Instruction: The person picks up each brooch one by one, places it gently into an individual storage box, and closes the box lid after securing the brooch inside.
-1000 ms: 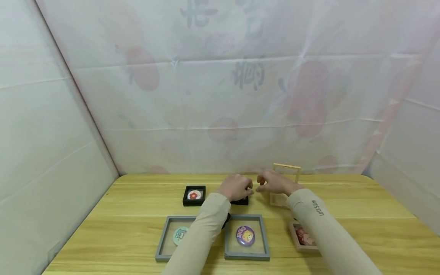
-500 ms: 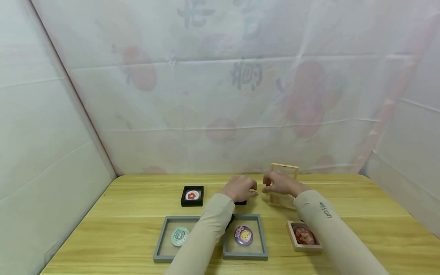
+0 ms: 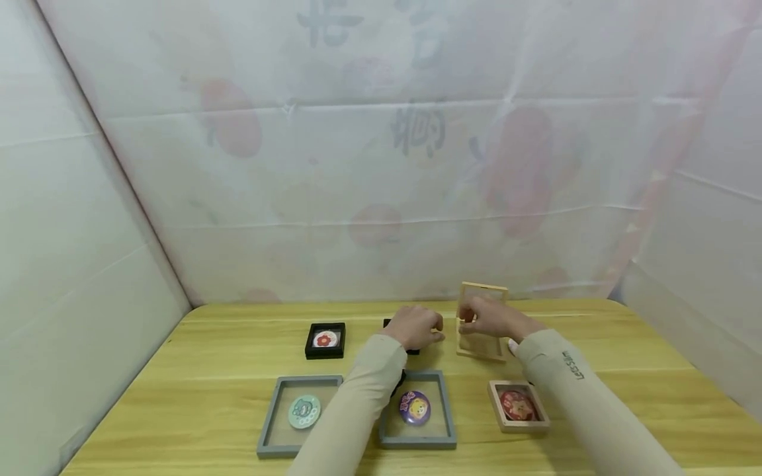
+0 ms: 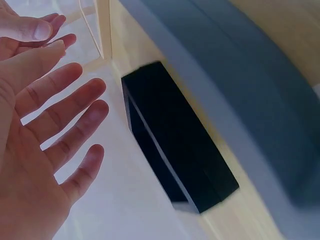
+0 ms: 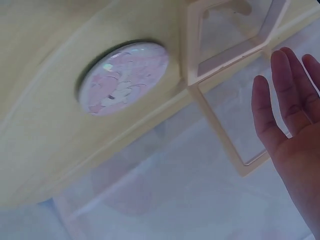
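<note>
My left hand (image 3: 411,326) hovers over a small black frame (image 4: 175,135), hiding most of it in the head view. Its fingers are loosely spread and hold nothing in the left wrist view. My right hand (image 3: 491,317) is in front of a hinged light-wood frame (image 3: 481,357) that stands open with its clear-windowed lid (image 3: 484,285) raised. The right fingers are fairly straight with nothing between them. Beside that frame on the table lies a round pink badge (image 5: 125,79), mostly covered by the right sleeve in the head view.
Two grey frames hold a teal badge (image 3: 304,412) and a purple badge (image 3: 415,408). Another black frame (image 3: 325,355) with a flower badge stands at the back left. A pinkish frame (image 3: 525,426) with a red badge sits below my right forearm. Pale cloth walls (image 3: 333,258) enclose the table.
Both hands have shifted right relative to the frames, and the right arm uncovers the red badge's frame and part of the pink badge. The head view has turned slightly right.
</note>
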Demonstrator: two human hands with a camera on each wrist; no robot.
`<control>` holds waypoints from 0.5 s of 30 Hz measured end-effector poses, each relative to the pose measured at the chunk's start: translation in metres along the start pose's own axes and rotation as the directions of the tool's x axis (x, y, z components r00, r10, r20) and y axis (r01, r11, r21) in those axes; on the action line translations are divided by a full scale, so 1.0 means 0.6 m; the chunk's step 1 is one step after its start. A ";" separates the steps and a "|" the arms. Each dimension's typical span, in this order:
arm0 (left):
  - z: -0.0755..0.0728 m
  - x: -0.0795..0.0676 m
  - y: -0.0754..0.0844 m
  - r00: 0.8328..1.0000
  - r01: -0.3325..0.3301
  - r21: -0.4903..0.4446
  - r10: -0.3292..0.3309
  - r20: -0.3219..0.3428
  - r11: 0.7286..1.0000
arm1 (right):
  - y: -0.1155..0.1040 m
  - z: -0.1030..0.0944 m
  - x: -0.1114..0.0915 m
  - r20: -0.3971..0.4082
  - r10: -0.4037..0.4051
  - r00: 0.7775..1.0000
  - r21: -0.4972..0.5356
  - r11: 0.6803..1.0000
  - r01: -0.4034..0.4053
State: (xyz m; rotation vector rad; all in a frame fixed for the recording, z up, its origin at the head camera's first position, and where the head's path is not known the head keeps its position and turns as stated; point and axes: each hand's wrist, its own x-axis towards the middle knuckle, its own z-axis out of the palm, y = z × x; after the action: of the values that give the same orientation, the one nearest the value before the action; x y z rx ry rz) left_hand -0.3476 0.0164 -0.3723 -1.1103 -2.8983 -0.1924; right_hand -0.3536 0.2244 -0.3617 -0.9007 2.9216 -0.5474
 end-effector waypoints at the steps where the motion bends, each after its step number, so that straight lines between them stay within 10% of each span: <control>1: 0.002 0.002 0.002 1.000 0.001 0.003 -0.001 0.004 1.000 | 0.001 0.000 -0.002 0.003 -0.005 1.000 0.007 1.000 0.005; 15: 0.011 0.019 0.031 0.999 -0.005 0.004 0.005 0.035 1.000 | 0.029 -0.011 -0.050 0.008 0.056 0.998 0.078 0.995 -0.056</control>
State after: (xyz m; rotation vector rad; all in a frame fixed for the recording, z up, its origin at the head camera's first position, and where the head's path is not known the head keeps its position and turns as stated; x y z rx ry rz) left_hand -0.3434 0.0384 -0.3763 -1.1313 -2.9246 -0.1688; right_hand -0.3390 0.2563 -0.3636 -0.8076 2.8877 -0.6486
